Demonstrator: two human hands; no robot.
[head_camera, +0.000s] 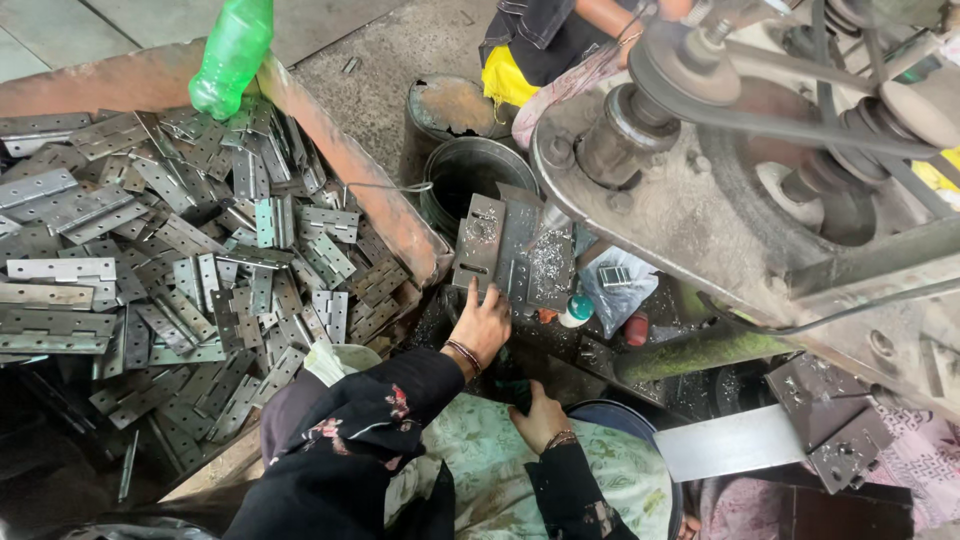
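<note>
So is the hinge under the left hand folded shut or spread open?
Spread open: the hinge lies flat on the machine bed, both leaves side by side, the left hand touching its lower edge.

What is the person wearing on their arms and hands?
Both arms have long black sleeves with a small pink and white flower pattern. The left hand is bare, with thin dark red and white bangles at the wrist. The right hand is bare too, with a thin beaded bracelet at its wrist. No gloves.

Black floral-printed sleeves (370, 420), beaded bracelets (one per wrist) (463, 354).
</note>
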